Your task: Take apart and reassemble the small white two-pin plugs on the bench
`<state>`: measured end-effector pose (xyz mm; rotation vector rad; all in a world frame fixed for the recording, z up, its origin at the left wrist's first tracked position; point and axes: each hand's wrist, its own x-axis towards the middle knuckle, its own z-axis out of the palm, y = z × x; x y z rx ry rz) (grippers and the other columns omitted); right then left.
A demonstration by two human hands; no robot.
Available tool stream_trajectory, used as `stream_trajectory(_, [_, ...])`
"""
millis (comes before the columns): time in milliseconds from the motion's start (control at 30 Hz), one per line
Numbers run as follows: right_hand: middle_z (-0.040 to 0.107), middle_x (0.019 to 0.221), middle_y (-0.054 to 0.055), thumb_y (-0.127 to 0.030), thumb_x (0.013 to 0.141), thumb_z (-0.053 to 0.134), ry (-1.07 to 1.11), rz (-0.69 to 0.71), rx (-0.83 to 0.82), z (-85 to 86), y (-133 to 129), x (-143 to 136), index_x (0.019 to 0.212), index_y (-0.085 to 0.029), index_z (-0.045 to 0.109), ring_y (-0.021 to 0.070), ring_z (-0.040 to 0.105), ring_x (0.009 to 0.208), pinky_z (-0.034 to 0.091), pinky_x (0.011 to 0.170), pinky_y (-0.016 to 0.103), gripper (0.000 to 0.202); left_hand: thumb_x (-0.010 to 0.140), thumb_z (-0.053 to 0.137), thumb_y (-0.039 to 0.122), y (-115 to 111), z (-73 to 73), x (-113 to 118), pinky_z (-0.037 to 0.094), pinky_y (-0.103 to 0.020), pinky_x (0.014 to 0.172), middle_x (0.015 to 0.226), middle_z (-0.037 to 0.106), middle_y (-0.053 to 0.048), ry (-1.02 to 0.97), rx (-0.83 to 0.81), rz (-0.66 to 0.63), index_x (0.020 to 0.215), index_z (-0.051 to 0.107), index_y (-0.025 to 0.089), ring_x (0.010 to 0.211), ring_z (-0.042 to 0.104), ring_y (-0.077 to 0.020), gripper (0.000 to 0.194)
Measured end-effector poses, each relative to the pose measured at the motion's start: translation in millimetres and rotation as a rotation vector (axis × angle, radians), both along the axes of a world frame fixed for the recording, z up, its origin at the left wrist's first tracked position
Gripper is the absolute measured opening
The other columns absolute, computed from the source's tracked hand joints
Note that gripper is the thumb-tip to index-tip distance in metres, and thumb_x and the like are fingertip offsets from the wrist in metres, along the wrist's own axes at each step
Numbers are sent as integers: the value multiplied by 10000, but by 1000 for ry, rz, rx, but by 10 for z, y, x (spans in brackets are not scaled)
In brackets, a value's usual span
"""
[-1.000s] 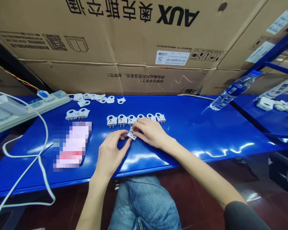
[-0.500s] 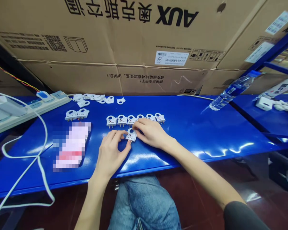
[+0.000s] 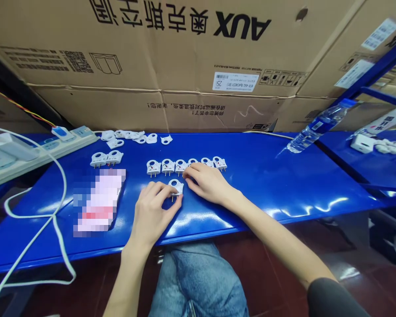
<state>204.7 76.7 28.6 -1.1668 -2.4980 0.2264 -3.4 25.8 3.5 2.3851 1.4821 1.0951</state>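
My left hand (image 3: 153,209) pinches a white two-pin plug (image 3: 176,186) between thumb and fingers, just above the blue table. The plug has a round ring hole at its top, and its metal pins point down towards me. My right hand (image 3: 207,179) is just right of it, fingers loosely bent and thumb a little apart, with nothing visible in them. Behind the hands stands a row of several similar plugs (image 3: 153,167) with small dark and red marks. The right fingers partly cover the middle of that row.
Two more plugs (image 3: 114,157) and a pile of white plastic pieces (image 3: 129,134) lie to the left. A blurred-out pink item (image 3: 100,200), a power strip (image 3: 82,134) and a white cable (image 3: 57,237) are nearby. A tilted water bottle (image 3: 312,132) leans at right; cardboard boxes (image 3: 185,57) stand behind.
The plug in my left hand has shifted slightly left and turned, away from my right fingers. My right hand stays nearly in place and has come off the plug.
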Motion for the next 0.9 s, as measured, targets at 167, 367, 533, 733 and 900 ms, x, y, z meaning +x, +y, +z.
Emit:
stream_trajectory(167, [688, 1103, 94, -170, 1043, 529, -18, 32, 17, -5, 3, 5, 1124, -167, 650, 218, 615, 1004, 471, 832, 326, 146, 995, 604, 318, -129, 22, -55, 441, -403, 750, 786, 698, -4, 97, 76, 116, 867, 654, 260, 804, 621, -232, 149])
stream_trajectory(367, [689, 1123, 106, -183, 1054, 516, -31, 39, -8, 16, -9, -5, 1130, -167, 655, 225, 612, 1003, 479, 835, 342, 160, 1018, 589, 335, -311, 11, -224, 485, -403, 753, 831, 728, -20, 129, 120, 285, 895, 660, 249, 818, 644, -240, 166])
stream_trajectory(533, [689, 1128, 109, -179, 1052, 524, -35, 48, -25, 19, -6, -7, 1135, -164, 656, 220, 611, 1014, 479, 840, 335, 157, 1035, 558, 371, -268, 5, -269, 477, -380, 720, 875, 744, -31, 92, 99, 390, 942, 691, 244, 837, 667, -243, 206])
stream_trajectory(733, [690, 1129, 96, -180, 1053, 524, -48, 53, -24, 11, -13, -4, 1146, -176, 658, 209, 611, 1011, 470, 830, 319, 164, 997, 585, 368, -179, 29, -260, 453, -353, 720, 944, 771, -49, 63, -1, 551, 962, 745, 228, 891, 687, -254, 216])
stream_trajectory(900, [695, 1136, 101, -198, 1061, 511, -71, 69, -9, 26, -31, -10, 1149, -168, 668, 212, 616, 1009, 466, 809, 318, 182, 982, 577, 351, -124, 68, -236, 449, -347, 731, 982, 776, -58, 55, -84, 620, 1010, 765, 223, 928, 692, -257, 228])
